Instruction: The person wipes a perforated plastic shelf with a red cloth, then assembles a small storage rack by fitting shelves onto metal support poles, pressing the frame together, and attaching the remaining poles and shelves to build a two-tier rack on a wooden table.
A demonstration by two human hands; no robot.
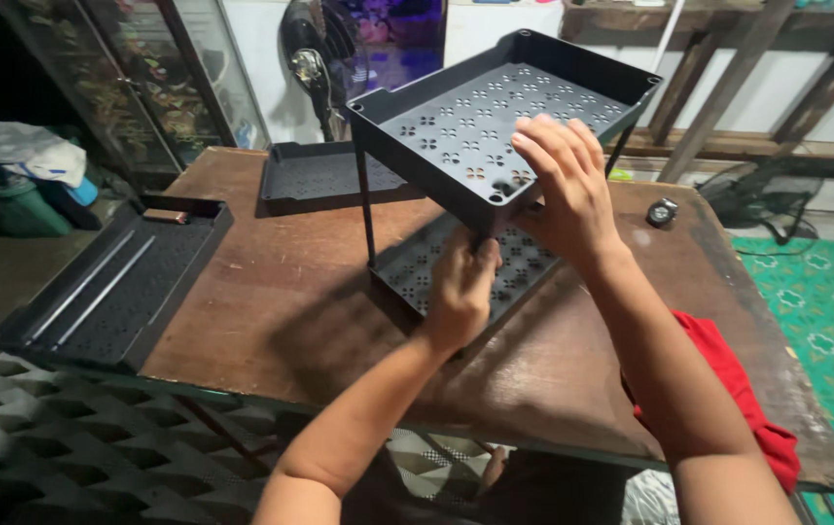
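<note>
On the worn brown table (271, 321) in front of you stands a two-tier dark grey rack, and both your hands are on its near corner. Your right hand (567, 190) lies flat with fingers spread over the front corner of the tilted upper tray (456, 117), pressing on it rather than closing around anything. Your left hand (458, 287) is curled in a closed grip just under that corner, apparently around a thin upright post there, though the fingers hide the post itself. Below it sits the lower tray (417, 262), flat on the table, with another thin black post (366, 209) rising at the far left corner.

Around you, a third perforated tray (324, 177) lies behind the rack, close to it. A fourth tray (110, 292) hangs over the table's left edge, with two loose metal rods (96, 292) lying in it. A small dark round object (662, 211) rests near the right edge, well apart from the rack. A red cloth (728, 379) drapes beside your right forearm.
</note>
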